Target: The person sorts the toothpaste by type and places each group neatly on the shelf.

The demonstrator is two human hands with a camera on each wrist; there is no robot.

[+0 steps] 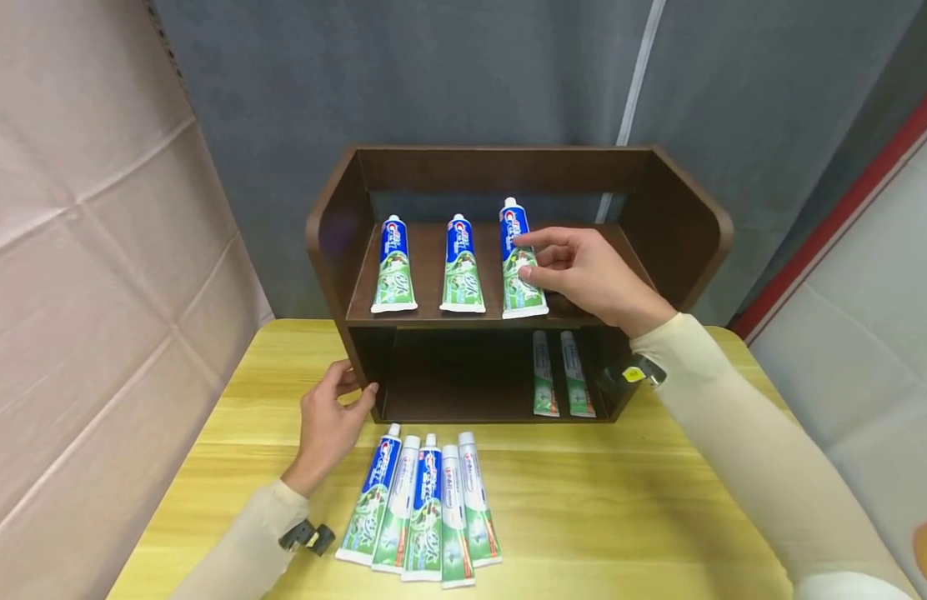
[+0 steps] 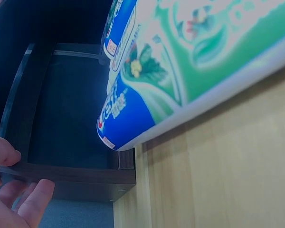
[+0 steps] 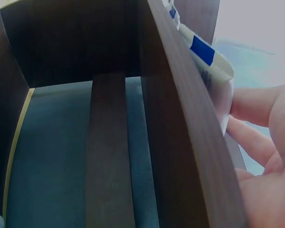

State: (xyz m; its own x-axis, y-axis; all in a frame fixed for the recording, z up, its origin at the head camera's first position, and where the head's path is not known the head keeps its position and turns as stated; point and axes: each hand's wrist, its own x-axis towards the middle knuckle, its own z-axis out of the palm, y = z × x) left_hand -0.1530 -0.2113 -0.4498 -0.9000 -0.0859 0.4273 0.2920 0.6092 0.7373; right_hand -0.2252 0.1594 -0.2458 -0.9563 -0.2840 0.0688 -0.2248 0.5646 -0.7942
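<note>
My right hand (image 1: pixel 583 271) holds a blue-and-green toothpaste tube (image 1: pixel 514 292) at the right of the upper board of a dark brown shelf (image 1: pixel 508 158). Thumb and index finger lie on the tube's right part; its cap points to the back. In the right wrist view, the white tube end (image 3: pixel 221 66) shows beside the fingers. Down at the lower left corner, my left hand (image 1: pixel 332 421) grips the shelf's side panel, thumb at the front edge and fingers partly hidden behind. The left wrist view shows the fingertips (image 2: pixel 40 194) against the dark wood.
Two matching tubes, one left (image 1: pixel 394 271) and one in the middle (image 1: pixel 462 271), lie on the upper board. Two slimmer tubes (image 1: pixel 576 375) lie in the lower compartment's right side. Several mixed tubes (image 1: pixel 426 517) lie fanned on the wooden table (image 1: pixel 598 517) in front.
</note>
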